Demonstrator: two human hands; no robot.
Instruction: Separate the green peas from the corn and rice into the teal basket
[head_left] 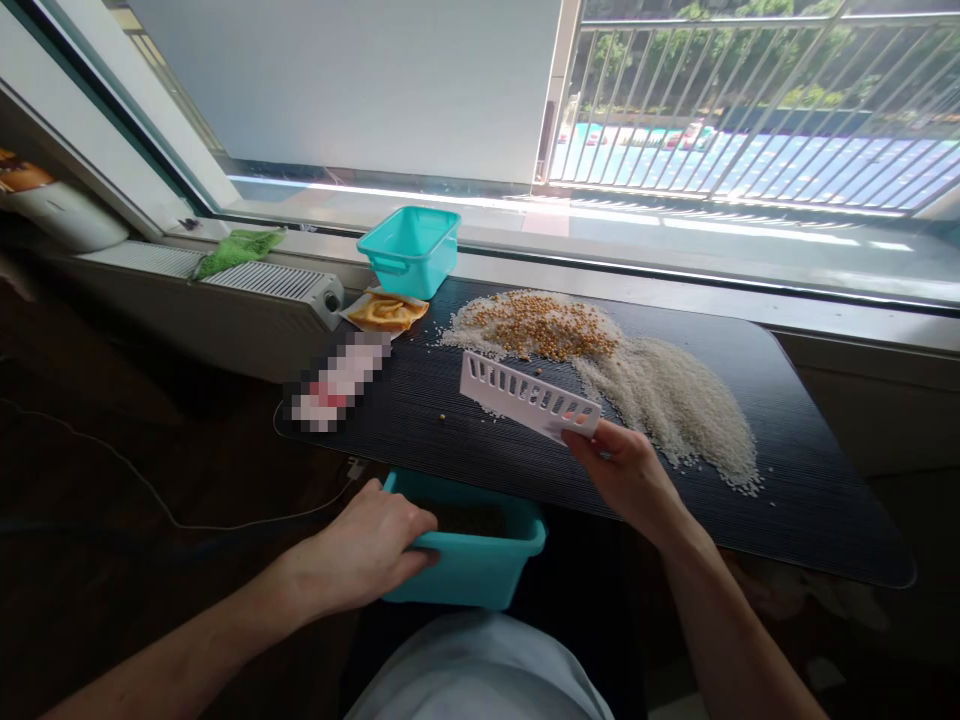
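My left hand [386, 535] grips the near rim of a turquoise plastic bin [469, 572], held below the table's front edge near my lap. What lies inside that bin is dark and hard to make out. In my right hand [626, 470] is a white slotted plastic strip [517, 402], held by its right end above the tabletop. Beyond the strip, a pile of white rice [675, 400] spreads across the dark table [810, 480]. Yellow-brown dried peas or beans [551, 325] lie on the rice pile's left part, and a few loose ones sit nearer the front.
A second turquoise bin [412, 250] stands at the table's back left, beside an open yellow packet [386, 312]. A blurred-out item [341, 383] lies at the left edge. A green cloth [240, 250] rests on the radiator [270, 285]; the window is behind.
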